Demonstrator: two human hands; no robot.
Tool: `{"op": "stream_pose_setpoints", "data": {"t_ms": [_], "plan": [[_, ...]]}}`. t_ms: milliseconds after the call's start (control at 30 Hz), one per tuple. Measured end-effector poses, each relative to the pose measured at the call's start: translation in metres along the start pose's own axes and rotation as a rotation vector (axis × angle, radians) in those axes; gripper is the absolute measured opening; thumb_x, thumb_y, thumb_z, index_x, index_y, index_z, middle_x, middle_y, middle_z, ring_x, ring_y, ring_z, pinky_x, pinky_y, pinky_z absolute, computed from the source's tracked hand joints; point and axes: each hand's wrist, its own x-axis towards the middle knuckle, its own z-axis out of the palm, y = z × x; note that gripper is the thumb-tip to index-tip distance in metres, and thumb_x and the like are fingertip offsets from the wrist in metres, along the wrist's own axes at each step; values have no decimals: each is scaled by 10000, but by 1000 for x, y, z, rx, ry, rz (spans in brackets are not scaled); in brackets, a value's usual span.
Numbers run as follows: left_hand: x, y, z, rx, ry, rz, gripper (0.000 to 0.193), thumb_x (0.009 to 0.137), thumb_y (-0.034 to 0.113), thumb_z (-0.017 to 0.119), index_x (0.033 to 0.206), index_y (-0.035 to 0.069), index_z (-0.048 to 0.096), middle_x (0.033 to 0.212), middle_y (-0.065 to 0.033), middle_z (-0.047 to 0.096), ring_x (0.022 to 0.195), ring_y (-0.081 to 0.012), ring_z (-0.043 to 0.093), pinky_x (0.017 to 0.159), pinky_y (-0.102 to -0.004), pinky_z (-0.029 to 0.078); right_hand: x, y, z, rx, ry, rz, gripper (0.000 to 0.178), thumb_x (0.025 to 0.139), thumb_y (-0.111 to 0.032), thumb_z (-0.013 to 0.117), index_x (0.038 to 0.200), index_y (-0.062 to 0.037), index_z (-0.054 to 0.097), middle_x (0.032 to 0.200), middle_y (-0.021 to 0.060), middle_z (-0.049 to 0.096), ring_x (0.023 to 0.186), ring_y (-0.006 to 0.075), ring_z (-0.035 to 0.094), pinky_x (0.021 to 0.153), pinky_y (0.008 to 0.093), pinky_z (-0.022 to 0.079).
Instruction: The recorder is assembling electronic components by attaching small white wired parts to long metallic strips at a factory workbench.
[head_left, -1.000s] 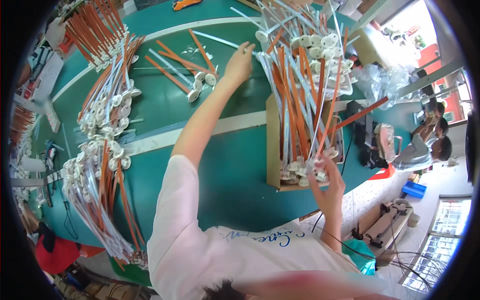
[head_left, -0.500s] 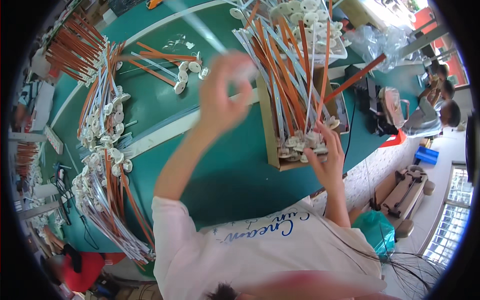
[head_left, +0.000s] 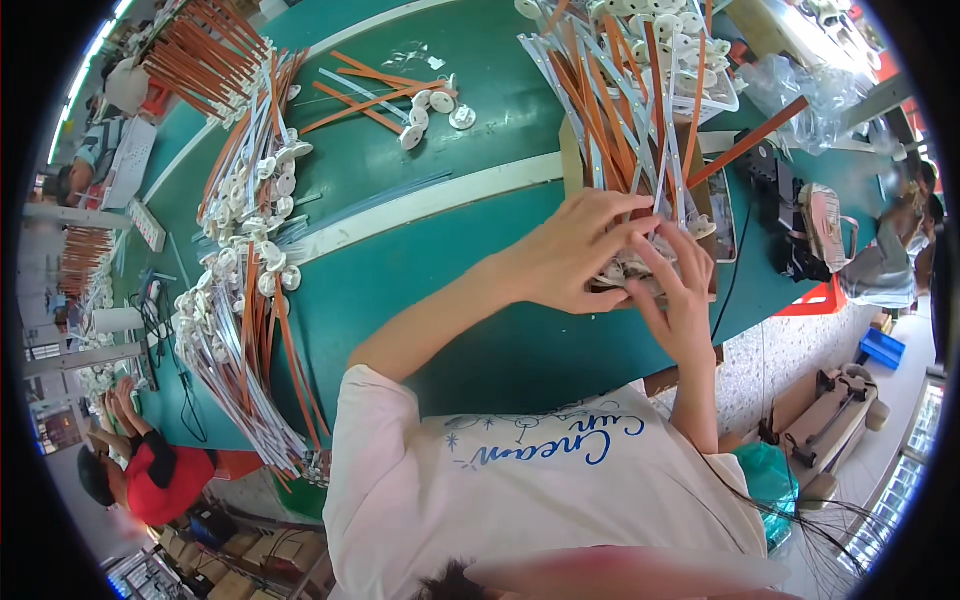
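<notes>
**Left hand (head_left: 575, 262) moved from beside the carton (head_left: 573, 160) to over its near end**

Compared with the earlier frame, where it carries a pale strip clear of the carton, the left hand now meets the right hand (head_left: 685, 295).

Hands: two, fingers bent and nearly touching. Whether either pinches a piece cannot be told; the fingers hide the contact.

Work pieces: orange and pale strips (head_left: 610, 150) stand on a slant in the carton, white discs (head_left: 620, 268) at their near ends, below the hands. Overlap prevents a count.

Step in hand, as judged: placing or straightening pieces in the carton. The next move appears to call for careful fingertip work at the discs, without disturbing the leaning strips.

Beyond the hands: one orange strip (head_left: 750, 142) juts out to the right; one pink pouch (head_left: 820, 225) lies further right. On the green table (head_left: 440, 225), left of the carton, is a loose group: four orange strips (head_left: 360, 108), at least one pale strip (head_left: 345, 84) and about six discs (head_left: 441, 101).

Far left: three bundles (head_left: 235, 385), contents uncountable. Behind the carton: one white tray (head_left: 722, 108) of discs, likewise uncounted.
</notes>
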Motion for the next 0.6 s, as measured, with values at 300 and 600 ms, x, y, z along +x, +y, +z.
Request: {"op": "stream_pose_setpoints", "data": {"t_ms": [300, 600], "plan": [[-48, -189, -103, 719, 407, -636, 357, 814, 132, 543, 1162, 52, 541, 1129, -174, 554, 1045, -358, 524, 901, -417, 422, 8, -5, 11, -80, 42, 22, 203, 787, -138, 642, 986, -159, 680, 1240, 84, 514, 1130, 289, 474, 944, 418, 303], [-40, -174, -129, 767, 203, -548, 146, 825, 123, 580, 949, 113, 657, 915, -88, 605, 824, -297, 605, 699, -382, 496, 7, 1, 11, -90, 56, 23, 416, 765, -211, 679, 1171, -160, 604, 1303, 114, 457, 1216, 308, 403, 998, 426, 254]]}}
